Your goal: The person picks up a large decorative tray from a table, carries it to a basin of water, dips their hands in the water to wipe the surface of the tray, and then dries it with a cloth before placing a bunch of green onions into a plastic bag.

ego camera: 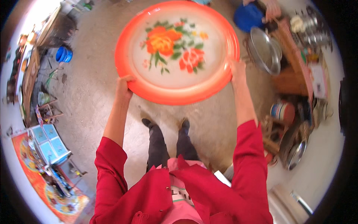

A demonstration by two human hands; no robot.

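Observation:
A large round enamel tray (179,79) with an orange-red rim and painted flowers is held up in front of me, above the floor. My left hand (125,86) grips its lower left rim, with the thumb over the edge. On the right side, my right hand (237,71) holds the rim; its fingers are blurred. The tray's flowered face is turned up towards me, and nothing lies on it.
Concrete floor (89,106) surrounds my feet. A blue bucket (64,54) and a blue-topped table (50,142) stand left. On the right are a metal basin (265,50), a wooden table with a checked cloth and a red tub (283,112). Another person's hand (271,11) shows at upper right.

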